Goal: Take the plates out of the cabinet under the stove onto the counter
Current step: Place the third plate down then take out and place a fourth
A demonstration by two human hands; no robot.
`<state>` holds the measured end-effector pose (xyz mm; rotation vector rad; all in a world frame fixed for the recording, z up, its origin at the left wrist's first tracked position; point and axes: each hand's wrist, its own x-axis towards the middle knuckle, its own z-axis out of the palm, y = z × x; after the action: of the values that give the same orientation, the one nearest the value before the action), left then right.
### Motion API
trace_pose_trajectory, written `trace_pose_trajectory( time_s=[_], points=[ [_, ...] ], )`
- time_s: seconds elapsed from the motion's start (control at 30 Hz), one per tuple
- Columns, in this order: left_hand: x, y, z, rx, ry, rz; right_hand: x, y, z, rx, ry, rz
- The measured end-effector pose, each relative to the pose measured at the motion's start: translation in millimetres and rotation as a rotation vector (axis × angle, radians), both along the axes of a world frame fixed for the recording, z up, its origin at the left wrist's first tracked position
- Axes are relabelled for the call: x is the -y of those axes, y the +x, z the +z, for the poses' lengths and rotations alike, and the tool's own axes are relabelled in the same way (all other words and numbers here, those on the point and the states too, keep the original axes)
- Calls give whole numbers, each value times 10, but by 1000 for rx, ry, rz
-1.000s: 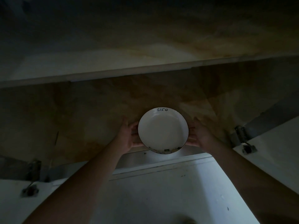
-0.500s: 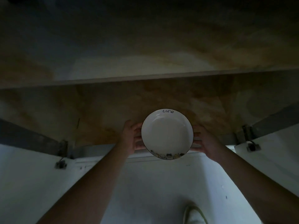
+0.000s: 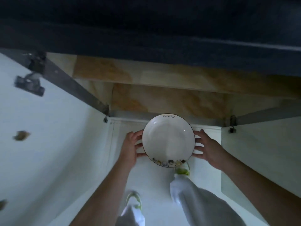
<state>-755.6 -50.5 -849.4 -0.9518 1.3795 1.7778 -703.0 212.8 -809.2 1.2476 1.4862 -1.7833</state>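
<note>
Plate (image 3: 168,141) now out past the cabinet (image 3: 162,101) front edge, over the white floor (image 3: 154,180), level. Open doors (image 3: 48,144) stand left and right. Left hand (image 3: 130,147) and right hand (image 3: 210,149) clasp its opposite rims, fingers spread. Shoes (image 3: 182,171) show near, below the plate.

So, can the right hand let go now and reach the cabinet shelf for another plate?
Probably not yet. The right hand and left hand both hold the plate by its rim. The open cabinet lies unobstructed ahead, but no other plate shows there.
</note>
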Motion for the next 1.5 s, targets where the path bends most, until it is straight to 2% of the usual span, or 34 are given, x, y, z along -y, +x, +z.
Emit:
trace_pose_trajectory(
  time_s=[0.2,0.33,0.67,0.87,1.2,1.5],
  points=[
    [490,459,948,60,-4,40,449,377,856,40,-46,-7],
    [819,686,1710,20,-14,46,765,587,1528,-16,-45,-5],
    [1453,1188,3649,-96,-14,-117,1318,1347,3424,-163,23,0],
    [1433,1275,4557,-188,31,-249,1262,1750,4317,-254,17,-120],
    [565,1459,5476,-383,88,-430,617,2438,5091,-428,7,-347],
    [-963,2391,5762,-437,153,-717,-350,4074,5393,-507,42,-626]
  ],
)
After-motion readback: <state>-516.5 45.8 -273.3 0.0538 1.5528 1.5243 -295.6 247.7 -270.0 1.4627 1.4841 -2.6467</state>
